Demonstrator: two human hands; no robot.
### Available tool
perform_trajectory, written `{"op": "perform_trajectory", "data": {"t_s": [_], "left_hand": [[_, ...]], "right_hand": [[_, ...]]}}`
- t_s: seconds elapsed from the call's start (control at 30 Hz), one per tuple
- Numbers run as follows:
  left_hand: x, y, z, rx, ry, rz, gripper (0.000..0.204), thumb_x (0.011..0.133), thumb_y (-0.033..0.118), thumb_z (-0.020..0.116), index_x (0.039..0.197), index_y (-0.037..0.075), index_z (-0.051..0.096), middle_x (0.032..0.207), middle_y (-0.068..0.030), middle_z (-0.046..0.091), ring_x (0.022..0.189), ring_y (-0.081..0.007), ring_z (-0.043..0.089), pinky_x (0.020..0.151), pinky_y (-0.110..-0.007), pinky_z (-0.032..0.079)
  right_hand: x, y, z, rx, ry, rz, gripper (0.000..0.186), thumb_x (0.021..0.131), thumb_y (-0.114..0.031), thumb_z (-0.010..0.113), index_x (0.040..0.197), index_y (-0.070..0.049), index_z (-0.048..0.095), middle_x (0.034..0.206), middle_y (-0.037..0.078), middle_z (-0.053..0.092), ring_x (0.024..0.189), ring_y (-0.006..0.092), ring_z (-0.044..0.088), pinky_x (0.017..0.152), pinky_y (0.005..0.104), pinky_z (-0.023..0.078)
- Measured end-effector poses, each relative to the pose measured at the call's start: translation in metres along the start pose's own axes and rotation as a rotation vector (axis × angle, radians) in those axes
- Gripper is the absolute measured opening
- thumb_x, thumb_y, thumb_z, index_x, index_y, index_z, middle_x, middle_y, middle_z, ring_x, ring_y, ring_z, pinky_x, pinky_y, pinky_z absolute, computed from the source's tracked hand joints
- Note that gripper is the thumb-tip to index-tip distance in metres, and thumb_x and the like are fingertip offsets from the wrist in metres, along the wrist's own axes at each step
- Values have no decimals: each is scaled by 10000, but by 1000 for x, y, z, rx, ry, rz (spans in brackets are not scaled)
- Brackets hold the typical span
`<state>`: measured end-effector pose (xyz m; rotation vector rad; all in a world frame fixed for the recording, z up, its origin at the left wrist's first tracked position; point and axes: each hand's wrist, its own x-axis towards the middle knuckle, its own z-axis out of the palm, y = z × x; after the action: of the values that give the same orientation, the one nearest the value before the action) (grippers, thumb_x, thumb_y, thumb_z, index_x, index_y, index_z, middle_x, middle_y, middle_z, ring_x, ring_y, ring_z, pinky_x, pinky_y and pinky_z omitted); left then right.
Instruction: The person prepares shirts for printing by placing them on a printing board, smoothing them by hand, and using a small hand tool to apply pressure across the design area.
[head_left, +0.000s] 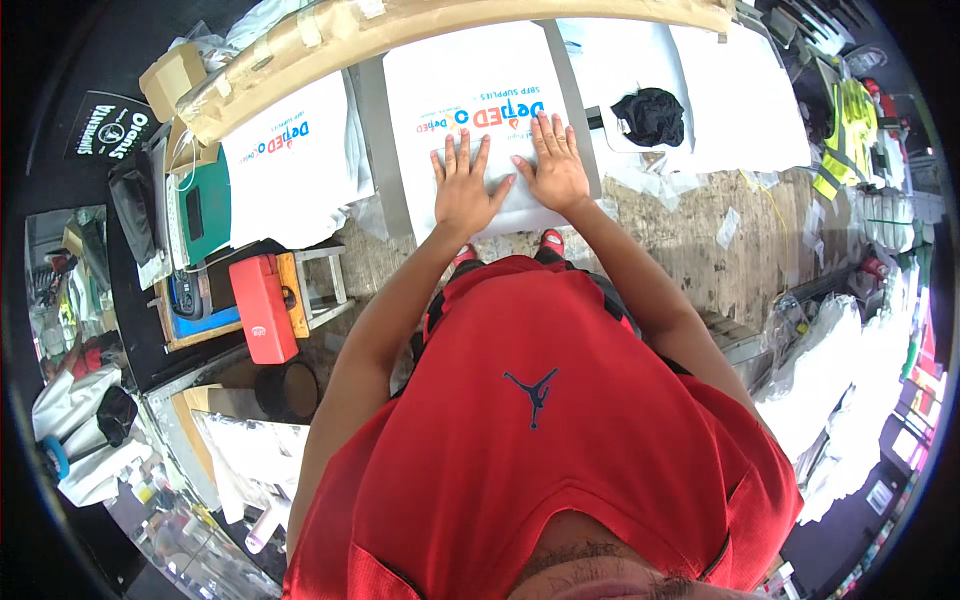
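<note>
Both my hands lie palm down, fingers spread, on a white sheet (465, 70) printed with red and blue lettering. It covers most of a grey board (581, 130), whose sides show beyond it. My left hand (466, 193) is on the sheet's lower left, my right hand (555, 172) on its lower right, the two thumbs a short gap apart. A similar printed white piece (285, 180) lies to the left. To the right, a bunched black cloth (650, 118) rests on a white surface beside more white material (735, 95).
A long beam wrapped in brown paper (440, 22) crosses the far edge. At left are a red case (262, 310), a green board (208, 210) and a small stool (325, 285). At right hang yellow high-visibility vests (850, 130) above bundled white material (840, 380). The wooden floor (705, 230) is littered with scraps.
</note>
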<state>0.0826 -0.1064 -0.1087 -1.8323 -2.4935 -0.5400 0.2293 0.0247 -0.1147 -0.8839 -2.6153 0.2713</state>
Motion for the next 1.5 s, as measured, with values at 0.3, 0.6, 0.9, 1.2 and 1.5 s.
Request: {"op": "perform_trajectory", "data": {"t_s": [0.3,0.6,0.9,1.2,1.5], "left_hand": [[0,1,-1,33,-24,-5,810,928,608,532,1548,121,348,1604,-243,245,1504,-438,150,1182,-650,76],[-1,1,1,32,-9,3,807,926,607,537,1541,117,360,1603,-245,246,1503,-438,153,1180,-651,80],[0,2,-2,20,-10,-25,810,917,597,557,1535,108,366,1596,-259,248,1501,-441,155,1179,-652,79],[3,6,0,-13,-15,-23,808,924,596,532,1530,87,374,1602,-259,229,1504,-449,132,1182,-652,58],[34,-10,-6,15,51,-145,519,978,518,513,1233,79,623,1379,-208,463,1328,-422,383,1084,-718,245]], "right_hand": [[-1,1,0,10,7,-10,762,982,-460,524,1484,83,341,1579,240,307,1490,418,226,1216,544,165],[0,-1,-3,5,4,-3,758,976,-442,555,1492,69,340,1579,238,310,1484,418,244,1213,537,181],[0,0,-1,4,11,-21,723,989,-456,510,1485,53,376,1589,192,321,1490,416,225,1216,550,154],[-4,5,-9,21,-8,-5,747,974,-452,546,1499,43,351,1586,211,313,1493,422,211,1213,575,137],[66,-89,-402,894,-457,-631,341,905,-295,716,1090,-8,721,1028,140,742,963,235,714,851,359,538]]}}
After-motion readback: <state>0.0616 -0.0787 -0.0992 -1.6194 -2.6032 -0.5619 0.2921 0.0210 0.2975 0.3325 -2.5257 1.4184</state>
